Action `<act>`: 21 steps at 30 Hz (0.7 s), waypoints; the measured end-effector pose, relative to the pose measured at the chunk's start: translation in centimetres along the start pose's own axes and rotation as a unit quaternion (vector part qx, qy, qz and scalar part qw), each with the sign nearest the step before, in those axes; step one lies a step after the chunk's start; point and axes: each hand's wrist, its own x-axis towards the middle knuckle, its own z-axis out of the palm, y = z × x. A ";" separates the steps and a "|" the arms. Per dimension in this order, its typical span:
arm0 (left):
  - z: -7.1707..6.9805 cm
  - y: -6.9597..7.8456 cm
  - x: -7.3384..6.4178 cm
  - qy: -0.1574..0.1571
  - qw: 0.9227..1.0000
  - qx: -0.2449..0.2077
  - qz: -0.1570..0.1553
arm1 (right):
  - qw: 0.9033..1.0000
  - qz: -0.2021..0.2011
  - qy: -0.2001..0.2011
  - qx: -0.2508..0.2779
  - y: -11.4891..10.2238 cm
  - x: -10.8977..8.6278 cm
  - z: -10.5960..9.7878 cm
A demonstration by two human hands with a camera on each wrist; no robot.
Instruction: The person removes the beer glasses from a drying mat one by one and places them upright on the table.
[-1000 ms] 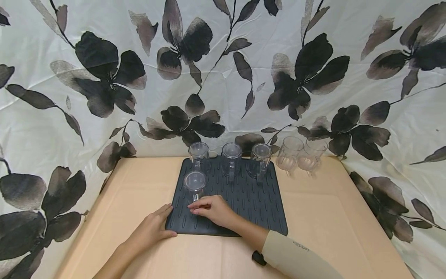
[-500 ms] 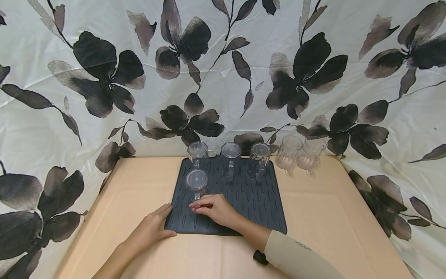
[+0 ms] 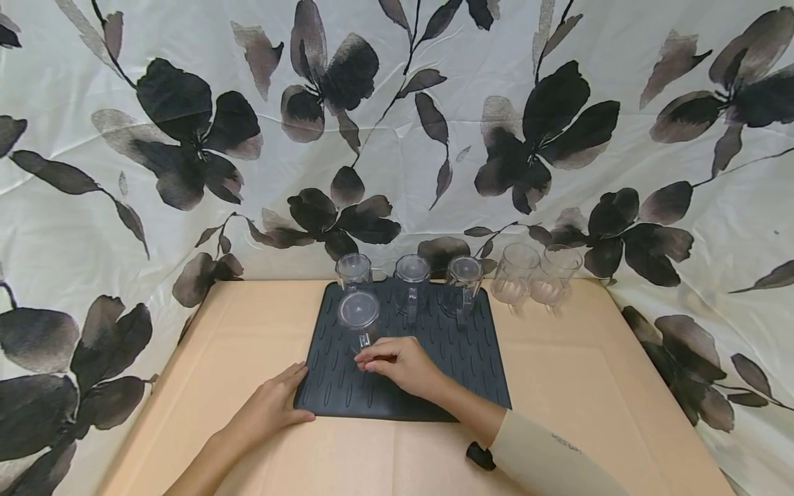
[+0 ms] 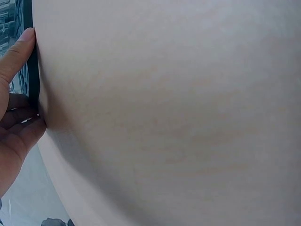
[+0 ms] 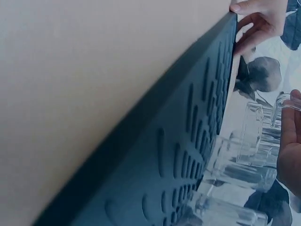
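Observation:
In the head view, my right hand pinches the handle of a clear glass mug, which is bottom up over the left part of a dark ridged drying mat. Whether its rim touches the mat I cannot tell. The right wrist view shows the fingers at that handle. At the mat's front left corner rests my left hand, thumb by the front edge and fingers along the left side. Behind the pinched mug, several more upturned mugs stand in a row: left, middle and right.
Two clear glass mugs stand mouth up on the tan tabletop, just right of the mat's back corner. A white floral cloth hangs along the table's back and sides.
My right hand has moved right and slightly away from me with the pinched mug, bringing it nearer the back left mug. The left hand has stayed at the mat's corner.

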 end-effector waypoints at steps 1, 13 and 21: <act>0.0 0.0 0.0 -0.002 1.000 0.001 0.001 | 1.000 -0.002 0.003 -0.004 -0.2 -0.1 -0.3; 0.1 -0.1 0.1 -0.012 1.000 0.000 -0.009 | 0.999 -0.006 0.037 -0.033 -1.5 -1.3 -3.6; 0.1 -0.1 0.1 -0.020 1.000 -0.003 -0.020 | 0.998 -0.011 0.049 -0.029 -2.5 -2.5 -5.5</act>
